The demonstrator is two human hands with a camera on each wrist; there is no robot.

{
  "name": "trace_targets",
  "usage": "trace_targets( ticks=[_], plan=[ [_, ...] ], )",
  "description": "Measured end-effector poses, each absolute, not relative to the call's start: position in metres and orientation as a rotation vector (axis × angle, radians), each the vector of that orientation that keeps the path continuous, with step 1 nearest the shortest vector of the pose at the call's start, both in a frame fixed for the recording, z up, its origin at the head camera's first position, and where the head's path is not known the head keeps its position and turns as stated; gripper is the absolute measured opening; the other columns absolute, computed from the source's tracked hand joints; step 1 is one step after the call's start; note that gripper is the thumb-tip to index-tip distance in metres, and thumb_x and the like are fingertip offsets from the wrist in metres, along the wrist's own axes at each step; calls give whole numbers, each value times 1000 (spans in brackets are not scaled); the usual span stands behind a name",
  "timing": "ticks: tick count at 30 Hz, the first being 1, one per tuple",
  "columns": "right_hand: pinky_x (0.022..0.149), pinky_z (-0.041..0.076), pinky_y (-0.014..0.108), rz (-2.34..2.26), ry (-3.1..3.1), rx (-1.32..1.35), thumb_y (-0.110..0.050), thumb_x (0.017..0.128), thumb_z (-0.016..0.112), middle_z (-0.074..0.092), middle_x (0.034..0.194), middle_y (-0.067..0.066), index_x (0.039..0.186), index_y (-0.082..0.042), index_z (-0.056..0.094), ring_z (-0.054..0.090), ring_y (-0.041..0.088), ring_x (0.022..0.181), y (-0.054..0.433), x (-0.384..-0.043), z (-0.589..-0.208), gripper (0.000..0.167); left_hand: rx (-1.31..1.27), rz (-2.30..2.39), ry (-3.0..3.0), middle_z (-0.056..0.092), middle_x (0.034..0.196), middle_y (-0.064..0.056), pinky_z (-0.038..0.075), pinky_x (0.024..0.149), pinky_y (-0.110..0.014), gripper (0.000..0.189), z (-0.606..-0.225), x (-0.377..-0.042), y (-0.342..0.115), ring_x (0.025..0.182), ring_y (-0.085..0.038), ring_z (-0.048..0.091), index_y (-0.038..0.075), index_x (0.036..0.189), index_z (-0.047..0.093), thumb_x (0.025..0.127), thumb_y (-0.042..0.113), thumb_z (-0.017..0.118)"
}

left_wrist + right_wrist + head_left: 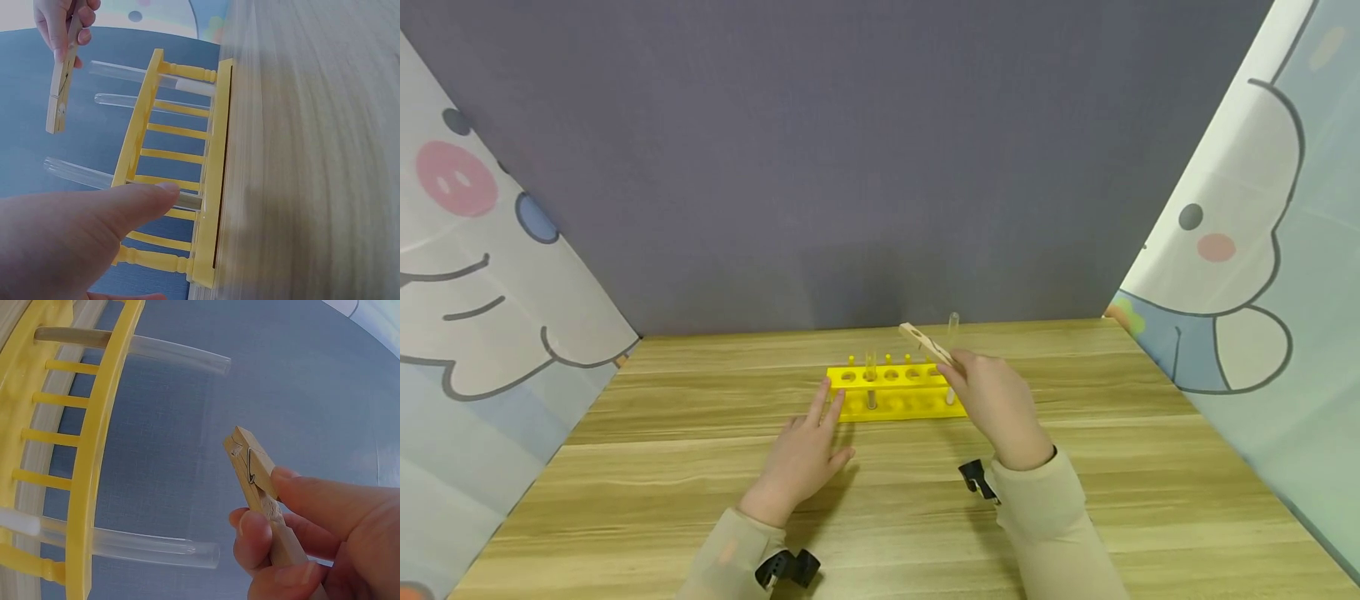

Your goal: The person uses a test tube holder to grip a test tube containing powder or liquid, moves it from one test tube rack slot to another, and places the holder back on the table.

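A yellow test tube rack stands on the table. With fairly straight fingers, my left hand touches its left end, thumb held apart. My right hand grips a wooden test tube holder above the rack's right end; the holder's tip has no tube in it. Near the left end stands a glass test tube with brownish-grey contents low down. Another test tube, with white contents, is upright at the right end. Beside that one, an upside-down tube sits over a rear peg.
The wood-grain table reaches back to a dark grey-blue panel. Cartoon-printed sheets flank it, one on the left and one on the right. Black straps with small mounts are on both wrists.
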State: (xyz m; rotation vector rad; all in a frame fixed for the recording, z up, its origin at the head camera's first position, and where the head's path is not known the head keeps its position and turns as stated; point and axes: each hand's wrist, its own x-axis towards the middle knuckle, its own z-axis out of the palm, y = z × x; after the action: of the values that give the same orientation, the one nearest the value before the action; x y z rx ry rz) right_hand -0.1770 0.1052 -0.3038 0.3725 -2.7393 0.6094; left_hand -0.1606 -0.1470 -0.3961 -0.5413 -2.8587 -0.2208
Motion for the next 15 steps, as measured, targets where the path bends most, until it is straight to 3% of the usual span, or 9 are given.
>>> trace_targets(
  ticks=[15],
  plan=[
    [36, 30, 24, 620, -2757, 383, -27, 93, 59, 48, 56, -4, 108, -6, 66, 37, 11, 42, 100, -175, -302, 27, -545, -236, -2862, 14, 152, -21, 43, 90, -58, 82, -394, -159, -146, 97, -42, 59, 2, 145, 29, 84, 40, 68]
  ],
)
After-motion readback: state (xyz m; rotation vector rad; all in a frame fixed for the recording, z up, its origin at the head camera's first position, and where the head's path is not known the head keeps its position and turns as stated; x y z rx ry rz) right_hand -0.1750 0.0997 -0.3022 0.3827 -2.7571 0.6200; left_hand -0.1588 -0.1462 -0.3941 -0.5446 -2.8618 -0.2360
